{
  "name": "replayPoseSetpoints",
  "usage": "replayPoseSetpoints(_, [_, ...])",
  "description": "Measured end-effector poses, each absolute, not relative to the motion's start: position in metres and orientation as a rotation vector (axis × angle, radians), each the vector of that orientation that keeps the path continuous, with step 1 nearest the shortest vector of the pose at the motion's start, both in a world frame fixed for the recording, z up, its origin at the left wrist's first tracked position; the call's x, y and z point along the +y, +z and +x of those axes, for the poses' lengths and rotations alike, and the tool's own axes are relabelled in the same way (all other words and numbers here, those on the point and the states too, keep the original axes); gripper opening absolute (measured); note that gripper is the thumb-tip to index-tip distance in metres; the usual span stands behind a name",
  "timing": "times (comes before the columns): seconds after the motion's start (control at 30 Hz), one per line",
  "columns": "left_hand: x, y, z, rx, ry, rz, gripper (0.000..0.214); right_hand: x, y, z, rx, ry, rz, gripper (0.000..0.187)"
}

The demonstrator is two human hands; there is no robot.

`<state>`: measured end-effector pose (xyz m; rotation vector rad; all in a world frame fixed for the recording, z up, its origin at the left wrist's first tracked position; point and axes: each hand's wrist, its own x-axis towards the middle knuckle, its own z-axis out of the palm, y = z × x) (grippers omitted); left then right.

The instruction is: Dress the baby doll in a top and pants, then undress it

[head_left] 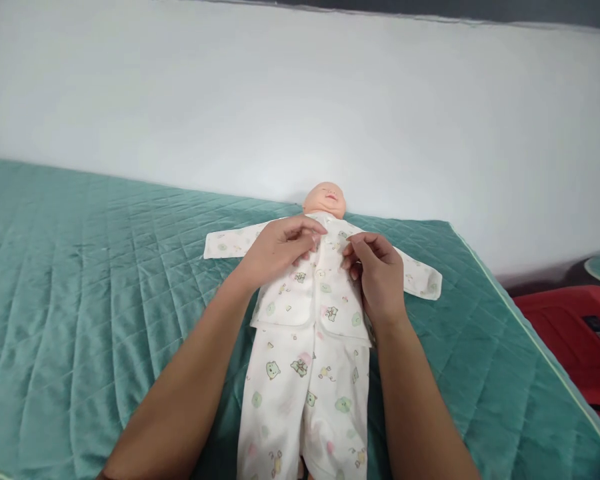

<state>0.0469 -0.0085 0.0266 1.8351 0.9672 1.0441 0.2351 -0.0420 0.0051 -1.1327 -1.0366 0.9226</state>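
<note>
A baby doll (pixel 325 199) lies on its back, dressed in a white printed jacket (pixel 293 300) and matching trousers (pixel 280 400). The jacket's front edges meet down the middle, where a round button (pixel 321 274) shows. My left hand (pixel 285 248) rests on the chest at the front edge, index finger stretched out and thumb slightly apart from it. On the other side of the chest, my right hand (pixel 379 270) is closed, with thumb and index finger pressed together just above the cloth. Whether anything is between those fingertips is hidden.
A green quilted cover (pixel 105 300) lies under the doll, with a pale piped edge at the right. The white wall (pixel 230 100) rises right behind the doll's head. A red plastic object (pixel 570 327), perhaps a chair, stands beyond the right edge.
</note>
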Motion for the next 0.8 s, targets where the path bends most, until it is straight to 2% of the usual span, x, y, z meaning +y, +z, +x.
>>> replayPoseSetpoints(0.13, [-0.003,0.012,0.058,1.167,1.312,2.234,0.019,-0.036,-0.004,0.237,-1.068,0.748,-1.194,0.01])
replayPoseSetpoints(0.27, [-0.002,0.007,0.064,1.077,1.386,2.426,0.025,-0.032,-0.011,0.237,-1.205,0.598,-1.232,0.022])
replayPoseSetpoints(0.53, [0.006,0.004,0.065,1.04,1.026,2.366,0.041,-0.026,-0.019,0.244,-1.415,0.655,-1.366,0.039])
replayPoseSetpoints(0.67, [0.009,0.005,0.065,1.119,0.953,2.324,0.044,-0.021,-0.024,0.249,-1.452,0.682,-1.476,0.053])
replayPoseSetpoints(0.8, [0.011,0.005,0.064,1.135,0.938,2.282,0.047,-0.017,-0.029,0.254,-1.507,0.629,-1.539,0.058])
